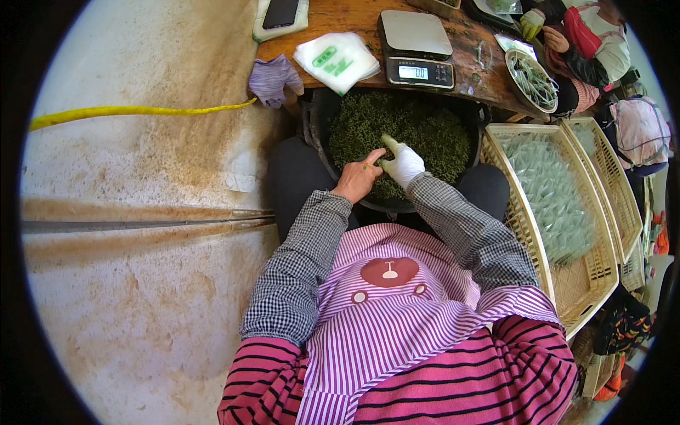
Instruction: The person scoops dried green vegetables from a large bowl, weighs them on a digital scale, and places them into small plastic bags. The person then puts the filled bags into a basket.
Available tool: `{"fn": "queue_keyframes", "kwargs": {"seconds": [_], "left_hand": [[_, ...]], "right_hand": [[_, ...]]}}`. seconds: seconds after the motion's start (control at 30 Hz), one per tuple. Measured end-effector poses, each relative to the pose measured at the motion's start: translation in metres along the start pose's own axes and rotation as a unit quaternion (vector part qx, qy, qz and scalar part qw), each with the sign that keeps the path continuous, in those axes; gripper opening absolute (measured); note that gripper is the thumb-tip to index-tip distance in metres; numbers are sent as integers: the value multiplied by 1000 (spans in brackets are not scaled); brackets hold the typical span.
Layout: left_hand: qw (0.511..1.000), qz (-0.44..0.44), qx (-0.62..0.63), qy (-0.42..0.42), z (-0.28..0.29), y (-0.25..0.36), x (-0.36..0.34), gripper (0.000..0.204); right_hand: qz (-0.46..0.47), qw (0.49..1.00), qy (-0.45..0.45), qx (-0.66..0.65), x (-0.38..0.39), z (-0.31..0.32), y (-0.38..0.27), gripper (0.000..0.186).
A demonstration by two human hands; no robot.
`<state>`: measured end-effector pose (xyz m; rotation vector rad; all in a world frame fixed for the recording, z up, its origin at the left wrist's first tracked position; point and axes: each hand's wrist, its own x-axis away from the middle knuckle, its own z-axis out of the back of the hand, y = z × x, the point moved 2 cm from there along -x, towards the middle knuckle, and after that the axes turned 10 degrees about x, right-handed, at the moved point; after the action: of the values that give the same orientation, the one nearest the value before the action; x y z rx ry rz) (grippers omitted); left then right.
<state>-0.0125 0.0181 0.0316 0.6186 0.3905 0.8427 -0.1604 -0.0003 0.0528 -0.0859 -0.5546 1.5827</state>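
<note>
A black round tub [309, 131] sits between my knees, filled with a heap of small green berry-like grains [425, 127]. Over the near part of the heap, my bare left hand [358, 177] has its index finger stretched toward my right hand [404, 163]. That right hand wears a white glove with green-stained fingertips, and its fingers are spread low over the grains. The two hands almost meet; whether they touch is unclear. I make out nothing held in either one. Beyond the tub, a digital scale [416, 42] with a bare plate rests on the wooden table [340, 15].
A stack of clear printed bags [336, 60] and a purple knit glove [273, 79] lie at the table edge. A phone [280, 13] is far left. Right, a cream crate [577, 297] holds filled clear packets [549, 191]. Another person [591, 49] works beside an oval basket [531, 81].
</note>
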Motion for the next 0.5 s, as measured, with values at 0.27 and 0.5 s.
{"fn": "queue_keyframes", "kwargs": {"seconds": [0.27,0.5], "left_hand": [[998,40,15,39,-3,-3,-1,6],[999,16,32,39,6,1,5,4]], "right_hand": [[124,991,0,-49,22,16,2,64],[48,980,149,-122,16,19,14,44]]}}
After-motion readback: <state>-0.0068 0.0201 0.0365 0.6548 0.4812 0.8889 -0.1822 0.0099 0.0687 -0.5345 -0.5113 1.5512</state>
